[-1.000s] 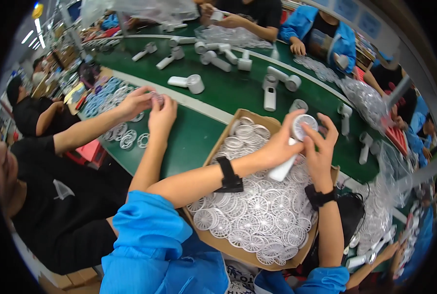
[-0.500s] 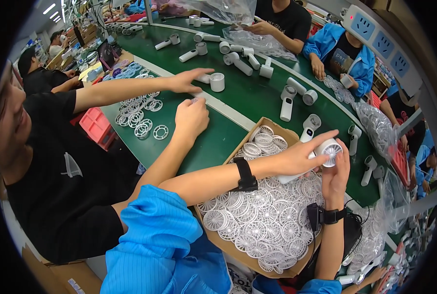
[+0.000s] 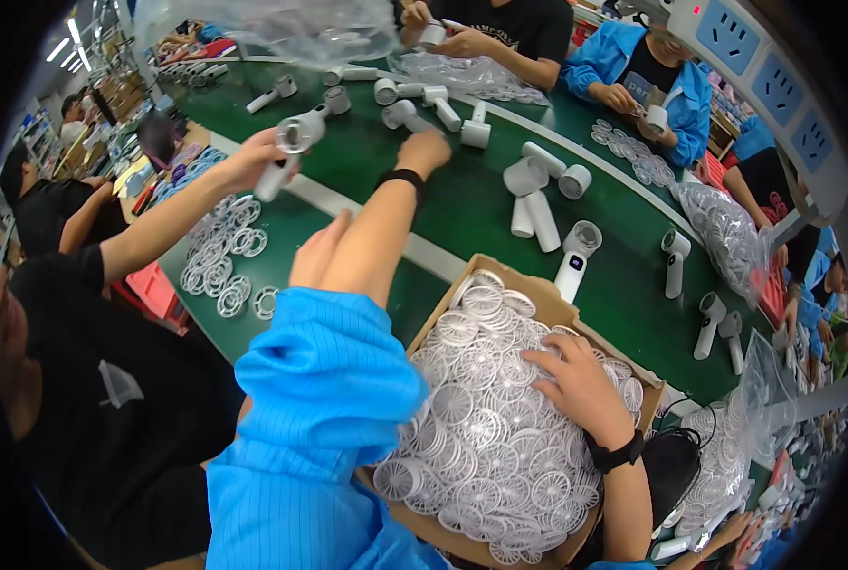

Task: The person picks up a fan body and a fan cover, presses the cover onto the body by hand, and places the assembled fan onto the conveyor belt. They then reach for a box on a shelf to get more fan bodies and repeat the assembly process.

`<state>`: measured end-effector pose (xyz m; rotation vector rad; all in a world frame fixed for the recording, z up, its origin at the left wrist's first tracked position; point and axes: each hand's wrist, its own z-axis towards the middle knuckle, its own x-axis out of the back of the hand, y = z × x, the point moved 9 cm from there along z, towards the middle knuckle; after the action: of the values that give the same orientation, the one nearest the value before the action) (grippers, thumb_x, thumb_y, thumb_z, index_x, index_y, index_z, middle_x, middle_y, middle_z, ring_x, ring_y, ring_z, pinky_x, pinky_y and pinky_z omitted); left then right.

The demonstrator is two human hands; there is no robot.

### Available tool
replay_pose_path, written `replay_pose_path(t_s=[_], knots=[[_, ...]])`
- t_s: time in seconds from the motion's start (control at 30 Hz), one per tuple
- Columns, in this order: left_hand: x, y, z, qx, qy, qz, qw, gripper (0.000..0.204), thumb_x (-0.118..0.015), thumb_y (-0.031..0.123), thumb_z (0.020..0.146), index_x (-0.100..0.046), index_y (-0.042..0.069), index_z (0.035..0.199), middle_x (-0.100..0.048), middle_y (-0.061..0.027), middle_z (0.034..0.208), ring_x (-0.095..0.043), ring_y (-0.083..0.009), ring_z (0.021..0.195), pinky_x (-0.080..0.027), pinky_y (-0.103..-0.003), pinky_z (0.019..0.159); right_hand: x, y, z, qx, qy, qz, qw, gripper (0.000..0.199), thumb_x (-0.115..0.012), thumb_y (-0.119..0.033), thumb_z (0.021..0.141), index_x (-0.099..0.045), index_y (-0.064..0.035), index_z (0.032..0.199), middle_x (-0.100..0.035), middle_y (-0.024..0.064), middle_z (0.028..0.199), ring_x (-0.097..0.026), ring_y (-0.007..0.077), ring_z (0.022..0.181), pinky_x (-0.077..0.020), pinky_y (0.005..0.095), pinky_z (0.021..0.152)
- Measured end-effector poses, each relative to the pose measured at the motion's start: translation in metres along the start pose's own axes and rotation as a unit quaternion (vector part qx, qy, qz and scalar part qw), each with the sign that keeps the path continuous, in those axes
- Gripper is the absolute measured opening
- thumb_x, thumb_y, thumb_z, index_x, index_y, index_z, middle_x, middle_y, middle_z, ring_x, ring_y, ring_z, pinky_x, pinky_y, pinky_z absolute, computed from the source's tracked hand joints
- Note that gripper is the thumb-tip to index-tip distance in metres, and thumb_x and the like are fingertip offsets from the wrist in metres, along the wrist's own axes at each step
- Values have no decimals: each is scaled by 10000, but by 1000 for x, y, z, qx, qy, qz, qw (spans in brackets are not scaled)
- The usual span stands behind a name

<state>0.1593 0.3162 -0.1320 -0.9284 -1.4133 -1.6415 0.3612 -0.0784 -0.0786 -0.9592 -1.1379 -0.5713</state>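
Observation:
My left hand (image 3: 425, 152) reaches far across the green table, its fist curled over the handle of a white handheld fan (image 3: 400, 115). The back of the hand hides most of the fingers. My right hand (image 3: 581, 382) rests on a heap of white round fan grilles (image 3: 481, 404), fingers spread over them. No grille shows clearly in its grasp. An open cardboard box (image 3: 564, 309) holds the heap. Beyond it lie a fan with a small dark display (image 3: 576, 261) and a blurred pair of fans (image 3: 536, 204), one across the other.
A co-worker at left lifts another handheld fan (image 3: 295, 138); their other hand (image 3: 317, 249) is beside my left forearm. White rings (image 3: 217, 261) lie before them. More fans (image 3: 707, 326) stand along the right side. A power strip (image 3: 766, 71) hangs at upper right.
The fan and grille held between both my hands have left them. My left arm has swung far forward; my right hand has lowered onto the grilles. The co-worker has raised a fan.

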Motion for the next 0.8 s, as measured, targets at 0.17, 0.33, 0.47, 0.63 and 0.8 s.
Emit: replay_pose_path(t_s=[0.17,0.33,0.47,0.63,0.8], knots=[[-20,-41,42,40,38,24,998,493,-410,434,891,-427,288,1362,-525,-282,1222,-511,-464,1111,-411,-543,930,-10,16,0,-49,-24,36,998,388,-706,-131,747,-613,-136,1123,-520,120,1107,-507,310,1057,-428,388,915],[-37,-45,69,-53,1,103,993,532,-442,503,863,-466,175,1281,-528,-276,1222,-543,-445,1087,-418,-527,931,1,19,6,-63,39,14,997,335,-690,-133,760,-620,-120,1087,-538,104,1054,-523,303,1019,-444,380,878],[-17,-66,62,53,74,130,987,645,-561,440,818,-379,27,1279,-526,-286,1212,-563,-432,1065,-458,-491,895,4,24,9,-79,53,20,995,319,-674,-122,767,-614,-102,1080,-545,105,1026,-529,298,1007,-450,376,867],[7,-94,37,114,175,-332,920,706,-682,268,732,-294,-30,1240,-555,-213,1093,-603,-321,907,-514,-395,741,-2,21,11,-47,60,61,995,305,-650,-91,777,-604,-73,1078,-539,122,1043,-531,304,1005,-453,381,868],[28,8,-22,33,2,-628,777,505,-644,271,776,-395,54,1157,-514,-82,903,-540,-201,698,-524,-354,580,-4,32,-4,-66,82,36,994,285,-636,-100,786,-601,-58,1066,-541,129,1047,-525,310,1011,-456,393,858]])
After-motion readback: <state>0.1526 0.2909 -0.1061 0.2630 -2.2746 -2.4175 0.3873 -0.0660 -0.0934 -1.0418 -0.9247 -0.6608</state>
